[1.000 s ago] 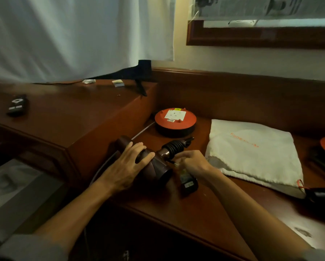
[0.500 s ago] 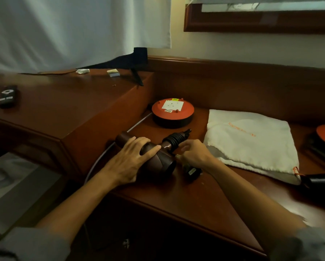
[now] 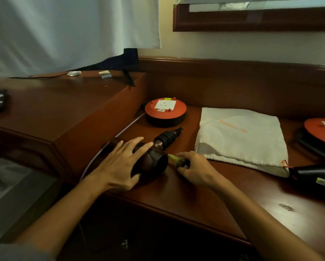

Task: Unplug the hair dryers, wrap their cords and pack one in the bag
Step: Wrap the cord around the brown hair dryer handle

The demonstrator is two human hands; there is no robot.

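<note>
Shifting its plug (image 3: 180, 161) nearer the dryer (image 3: 150, 162), right hand (image 3: 197, 167) is pinching it; left hand (image 3: 120, 164), spread, is steadying; wrapped cord (image 3: 166, 138) risks springing loose.

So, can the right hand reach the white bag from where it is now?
Probably yes: the right hand grips the plug just beside the white bag, with only bare desk between, though its fingers are occupied.
</note>
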